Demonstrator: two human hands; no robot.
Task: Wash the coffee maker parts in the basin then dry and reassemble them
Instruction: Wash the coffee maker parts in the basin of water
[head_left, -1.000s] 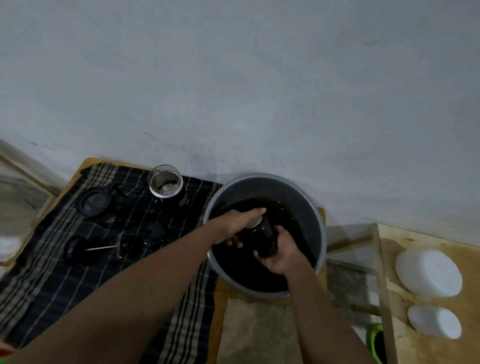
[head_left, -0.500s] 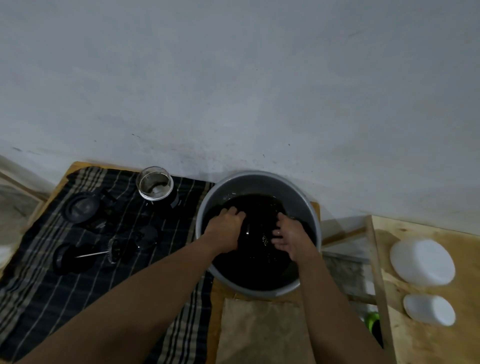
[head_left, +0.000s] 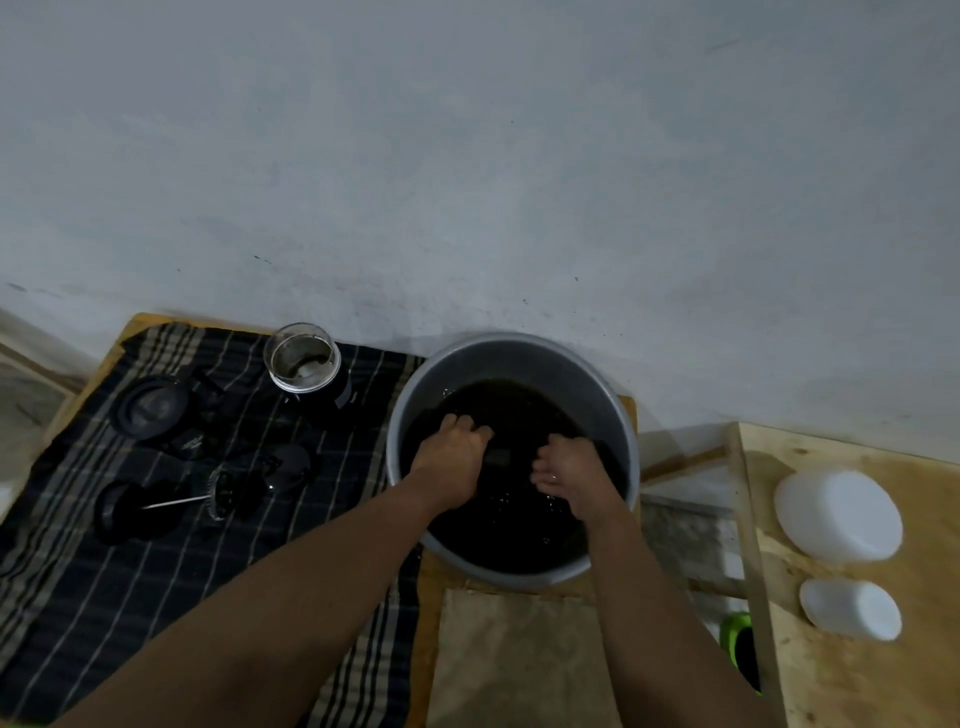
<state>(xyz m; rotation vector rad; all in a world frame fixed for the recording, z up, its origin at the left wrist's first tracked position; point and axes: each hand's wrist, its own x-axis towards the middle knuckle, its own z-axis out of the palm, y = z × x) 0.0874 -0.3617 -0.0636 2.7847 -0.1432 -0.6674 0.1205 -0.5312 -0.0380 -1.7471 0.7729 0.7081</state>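
My left hand (head_left: 451, 457) is wrist-deep in the grey round metal basin (head_left: 519, 353), knuckles up and fingers curled down against a dark submerged part (head_left: 498, 457). I cannot tell whether it actually grips that piece. My right hand (head_left: 571, 470) sits just beside it on the other side of the part, with the fingers bent inward at the waterline. I cannot tell whether it holds anything either. Both forearms reach in from the near edge. The basin holds dark brown water (head_left: 519, 525), too murky to show what lies below.

To the left, a dark striped cloth (head_left: 104, 597) carries the other coffee maker pieces. A clear glass beaker (head_left: 303, 359) stands upright near the basin. A black round lid (head_left: 150, 408) lies flat, and a black plunger with a thin metal rod (head_left: 171, 503) lies on its side. A black holder (head_left: 195, 441) bears a small white mark, too small to read.

On the right, two white round tubs (head_left: 839, 514) rest on a pale wooden surface (head_left: 857, 686).
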